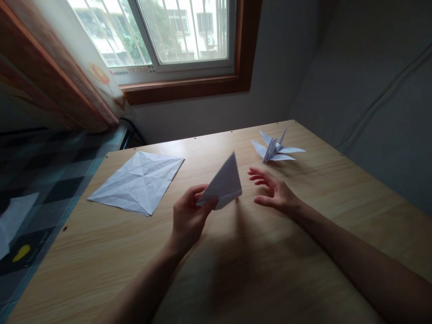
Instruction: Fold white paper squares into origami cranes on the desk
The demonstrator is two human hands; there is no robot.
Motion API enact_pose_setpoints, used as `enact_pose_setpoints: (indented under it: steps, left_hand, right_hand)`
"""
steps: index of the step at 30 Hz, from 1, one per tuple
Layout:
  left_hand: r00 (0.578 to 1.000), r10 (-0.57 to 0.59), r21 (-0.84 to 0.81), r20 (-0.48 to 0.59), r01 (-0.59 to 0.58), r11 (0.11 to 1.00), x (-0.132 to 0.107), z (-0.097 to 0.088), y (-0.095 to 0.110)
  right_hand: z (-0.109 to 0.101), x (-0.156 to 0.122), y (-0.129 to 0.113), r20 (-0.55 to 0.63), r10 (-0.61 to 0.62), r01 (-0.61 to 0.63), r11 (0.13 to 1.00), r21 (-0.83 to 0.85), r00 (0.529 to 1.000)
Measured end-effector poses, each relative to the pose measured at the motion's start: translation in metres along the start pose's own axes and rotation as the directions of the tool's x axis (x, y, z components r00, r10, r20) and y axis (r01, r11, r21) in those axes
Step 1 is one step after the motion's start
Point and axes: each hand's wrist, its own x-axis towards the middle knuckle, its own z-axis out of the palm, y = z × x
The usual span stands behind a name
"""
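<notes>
My left hand (191, 216) pinches a folded piece of white paper (224, 182) by its lower left corner, thumb in front and fingers behind. The paper stands up off the table as a pointed, roughly triangular shape with a folded strip along its lower edge. To the right of it, apart from the paper, my right hand (273, 191) hovers with fingers stretched and thumb spread, holding nothing. Beyond that hand sit folded paper cranes (278, 150), close together; I cannot tell exactly how many.
Creased square paper (137, 182) lies flat on the wooden table (101, 252) at the left. Left of the table is a checked cloth surface (67, 180) with white paper (16, 220) on it. A window (192, 31) and a curtain (67, 63) are behind.
</notes>
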Motion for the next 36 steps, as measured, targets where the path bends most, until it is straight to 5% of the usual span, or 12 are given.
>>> enact_pose_setpoints:
  steps: [3,8,12,18,25,31,36]
  left_hand:
    - [0.979,-0.199,-0.249,0.052,0.205,0.946,0.0,0.006,0.0]
    - [0.958,-0.267,-0.219,0.106,0.284,0.933,-0.001,0.009,0.0]
    - [0.962,-0.256,-0.202,0.093,0.27,0.941,-0.003,0.01,0.0]
    - [0.966,-0.256,-0.188,0.026,0.256,0.948,-0.002,0.008,-0.002]
    - [0.967,-0.256,-0.156,0.015,0.255,0.954,0.004,0.003,-0.005]
    - [0.973,-0.227,-0.183,-0.044,0.216,0.959,0.007,0.002,-0.006]
    - [0.97,-0.243,-0.238,0.006,0.237,0.942,0.008,0.0,-0.011]
  right_hand:
    - [0.015,-0.002,-0.007,0.104,0.127,-0.155,0.926,0.344,0.986]
    - [0.04,-0.007,-0.032,0.243,0.258,-0.348,0.797,0.494,0.935]
    - [0.05,-0.01,-0.045,0.195,0.344,-0.395,0.785,0.477,0.919]
    - [0.058,-0.013,-0.04,0.327,0.357,-0.484,0.678,0.554,0.875]
    - [0.055,-0.012,-0.034,0.287,0.406,-0.497,0.688,0.529,0.867]
    - [0.051,-0.01,-0.04,0.428,0.405,-0.577,0.692,0.435,0.808]
    - [0.048,-0.009,-0.047,0.367,0.496,-0.61,0.715,0.343,0.787]
